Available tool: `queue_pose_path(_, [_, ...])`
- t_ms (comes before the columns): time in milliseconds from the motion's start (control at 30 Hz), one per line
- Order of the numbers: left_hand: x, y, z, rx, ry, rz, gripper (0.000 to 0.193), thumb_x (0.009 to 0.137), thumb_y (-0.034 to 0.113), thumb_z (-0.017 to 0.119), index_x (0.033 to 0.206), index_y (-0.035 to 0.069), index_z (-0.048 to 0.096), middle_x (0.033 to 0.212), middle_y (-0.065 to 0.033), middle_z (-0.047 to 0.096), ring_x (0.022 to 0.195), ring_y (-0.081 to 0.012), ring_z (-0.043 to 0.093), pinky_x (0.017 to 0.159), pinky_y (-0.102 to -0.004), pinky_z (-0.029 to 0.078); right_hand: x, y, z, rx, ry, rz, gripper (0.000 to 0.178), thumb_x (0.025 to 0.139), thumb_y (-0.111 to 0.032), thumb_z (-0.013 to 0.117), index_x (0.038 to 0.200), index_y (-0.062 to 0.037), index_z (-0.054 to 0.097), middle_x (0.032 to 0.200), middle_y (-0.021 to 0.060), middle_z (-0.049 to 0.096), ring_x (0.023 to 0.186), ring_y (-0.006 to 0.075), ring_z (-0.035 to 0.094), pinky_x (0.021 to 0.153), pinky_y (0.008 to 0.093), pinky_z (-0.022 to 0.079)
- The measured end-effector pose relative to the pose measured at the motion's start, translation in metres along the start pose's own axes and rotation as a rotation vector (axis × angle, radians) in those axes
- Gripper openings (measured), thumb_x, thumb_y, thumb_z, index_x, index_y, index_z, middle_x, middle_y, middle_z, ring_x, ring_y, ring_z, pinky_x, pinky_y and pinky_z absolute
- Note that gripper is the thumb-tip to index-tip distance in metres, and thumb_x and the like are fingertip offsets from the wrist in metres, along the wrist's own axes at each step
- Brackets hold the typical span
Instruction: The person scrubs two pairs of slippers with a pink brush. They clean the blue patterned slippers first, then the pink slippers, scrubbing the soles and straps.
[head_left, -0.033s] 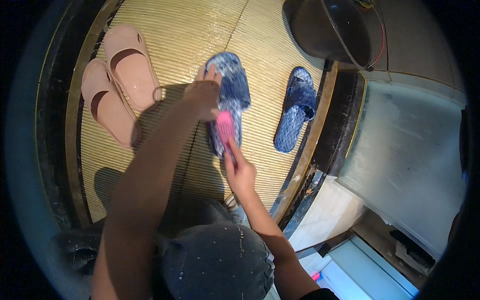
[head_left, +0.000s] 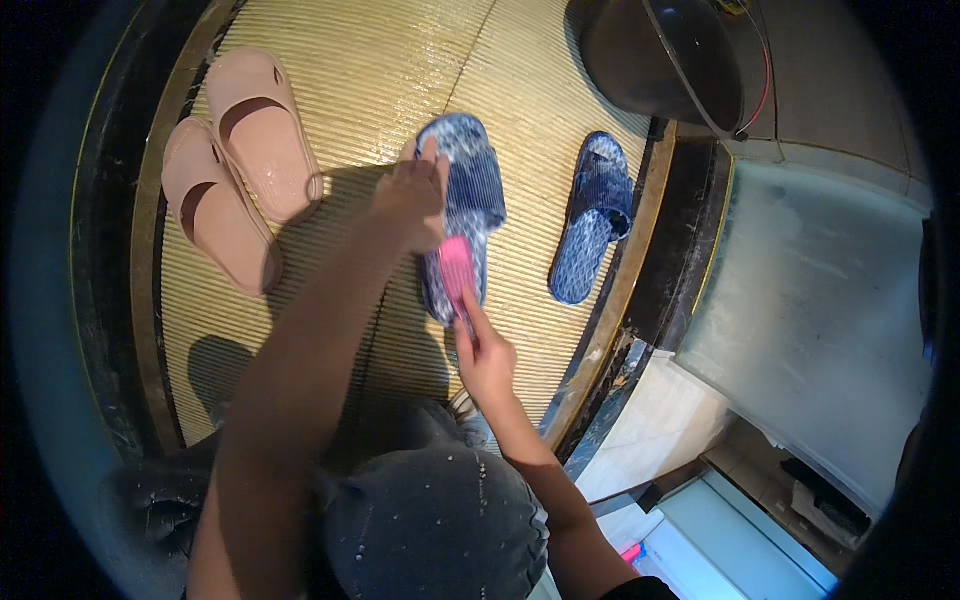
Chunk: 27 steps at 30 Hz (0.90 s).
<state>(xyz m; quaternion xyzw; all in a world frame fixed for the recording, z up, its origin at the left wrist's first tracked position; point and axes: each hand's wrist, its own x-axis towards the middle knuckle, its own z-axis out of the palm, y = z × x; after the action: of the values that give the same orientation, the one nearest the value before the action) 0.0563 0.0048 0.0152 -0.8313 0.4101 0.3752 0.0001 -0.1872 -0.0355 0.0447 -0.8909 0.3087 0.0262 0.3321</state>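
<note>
A blue-and-white patterned slipper lies on the ribbed floor in front of me, toe pointing away. My left hand grips its left side by the toe and strap, and part of the slipper is hidden behind the hand. In my right hand is the handle of a pink brush, whose head lies over the slipper's footbed toward the heel. Whether the bristles press on it is hard to see. The matching slipper rests to the right, near the floor's raised edge.
Two pink slippers stand side by side at the left. A dark bucket with a handle is at the far right. A raised dark ledge borders the wet floor on the right, beside a frosted panel.
The gripped slipper has shifted slightly toward me and to the right, along with both hands and the brush. The other slippers stay where they were.
</note>
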Motion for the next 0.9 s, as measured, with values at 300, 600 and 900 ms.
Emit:
queue_pose_path(300, [-0.017,0.037,0.048,-0.523,0.633,-0.101,0.089,0.074,0.007,0.067,0.149,0.003,0.020,0.155,-0.0211,0.018,0.142,-0.0358,0.025,0.111,-0.0459,0.030,-0.029,0.005,-0.022,-0.138,-0.047,-0.012,0.043,0.089,-0.014,0.060,0.132,-0.0099,0.056,0.063,0.0167,0.063,0.049,0.0281,0.062,0.049,0.0378,0.049])
queue_pose_path(600, [-0.027,0.011,0.081,-0.397,0.830,0.037,0.097,0.071,0.018,0.075,0.148,0.001,0.019,0.153,-0.0194,0.025,0.139,-0.0313,0.031,0.110,-0.0487,0.029,0.109,-0.028,0.025,-0.159,0.139,-0.031,0.016,0.091,-0.019,0.057,0.091,-0.0034,0.060,0.068,0.0223,0.063,0.060,0.0418,0.061,0.055,0.0472,0.048])
queue_pose_path(900, [-0.031,0.010,0.079,-0.370,0.723,0.020,0.105,0.065,0.025,0.082,0.148,0.005,0.021,0.154,-0.0124,0.025,0.140,-0.0257,0.029,0.112,-0.0465,0.026,0.003,-0.001,0.001,-0.204,0.063,-0.011,0.052,0.091,-0.017,0.059,0.141,-0.0140,0.046,0.063,0.0141,0.062,0.048,0.0283,0.060,0.046,0.0377,0.047])
